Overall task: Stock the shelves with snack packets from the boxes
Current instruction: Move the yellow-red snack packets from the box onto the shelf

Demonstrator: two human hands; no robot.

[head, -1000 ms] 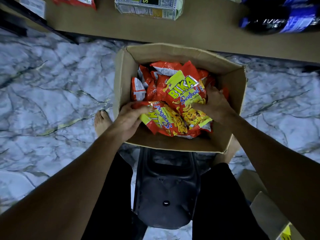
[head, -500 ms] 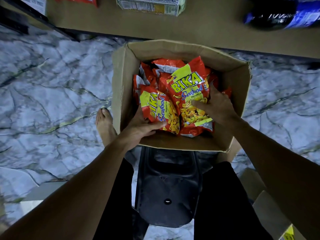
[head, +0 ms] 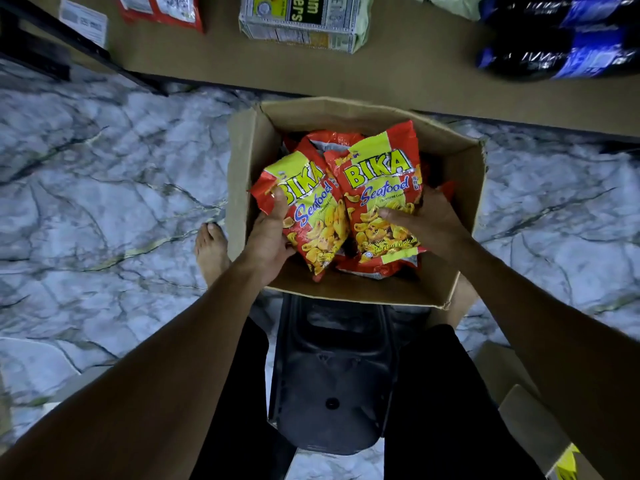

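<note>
An open cardboard box (head: 242,174) stands on the marble floor below the shelf (head: 415,74). It holds several red and yellow Bika Seafood snack packets. My left hand (head: 268,242) grips one packet (head: 311,216) by its left side, thumb on the front. My right hand (head: 427,221) holds a second packet (head: 384,188) beside it, fingers curled over its front and right edge. Both packets are raised upright over the box. More packets (head: 325,140) lie beneath them, mostly hidden.
On the shelf lie a cracker pack (head: 301,22), a red packet (head: 162,8) and dark bottles with blue labels (head: 561,43). A black stool (head: 332,375) sits between my legs. My bare foot (head: 211,251) is left of the box. Another cardboard box (head: 526,420) lies at lower right.
Both hands have lifted their packets up out of the pile. The left packet has turned upright, and the two now sit side by side above the box.
</note>
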